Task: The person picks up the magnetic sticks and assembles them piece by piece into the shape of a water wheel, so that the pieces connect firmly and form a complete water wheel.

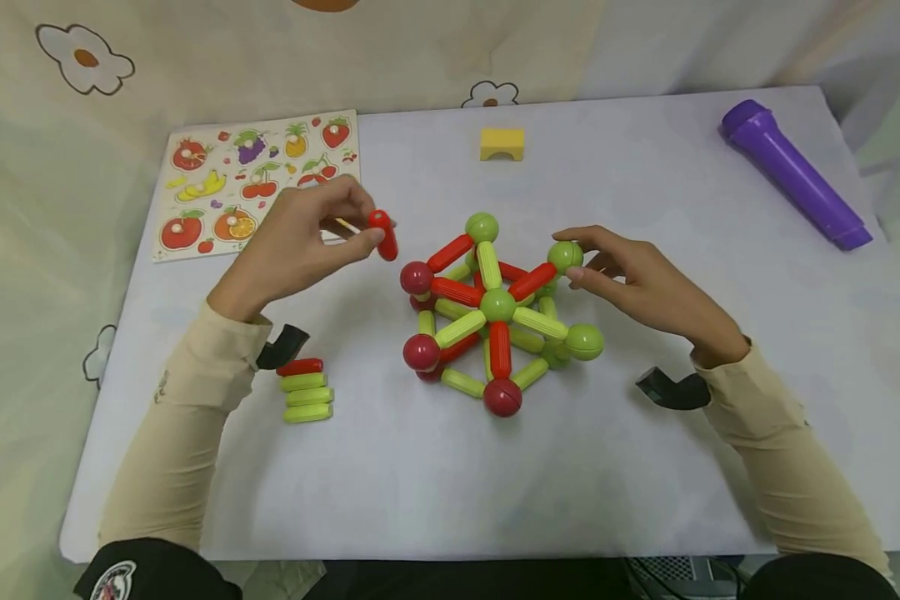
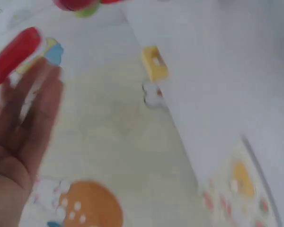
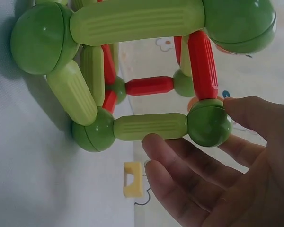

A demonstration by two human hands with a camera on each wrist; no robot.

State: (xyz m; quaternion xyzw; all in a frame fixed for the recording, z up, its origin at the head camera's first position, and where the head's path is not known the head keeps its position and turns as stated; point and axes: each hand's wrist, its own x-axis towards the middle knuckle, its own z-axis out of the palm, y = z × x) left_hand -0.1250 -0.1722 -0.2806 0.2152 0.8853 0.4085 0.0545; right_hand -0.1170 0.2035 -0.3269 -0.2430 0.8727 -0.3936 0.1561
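My left hand [image 1: 307,237] pinches a red magnetic stick [image 1: 384,235] between thumb and fingers, in the air left of a magnetic ball-and-stick structure [image 1: 498,305]. In the left wrist view, blurred, the red stick [image 2: 16,54] lies at the tips of the fingers. Red and green sticks join the structure's dark red balls [image 1: 503,397] and green balls [image 1: 585,342]. My right hand [image 1: 637,283] holds an upper right green ball [image 1: 565,256] with thumb and fingers. In the right wrist view the thumb touches that ball [image 3: 209,124], and fingers curve below a green stick [image 3: 151,126].
Several loose sticks [image 1: 307,396], one red and the others green, lie left of the structure. A fruit puzzle board [image 1: 217,185] lies at the back left. Behind the structure is a yellow arch block [image 1: 502,145]; a purple flashlight-shaped object [image 1: 795,175] lies at the back right.
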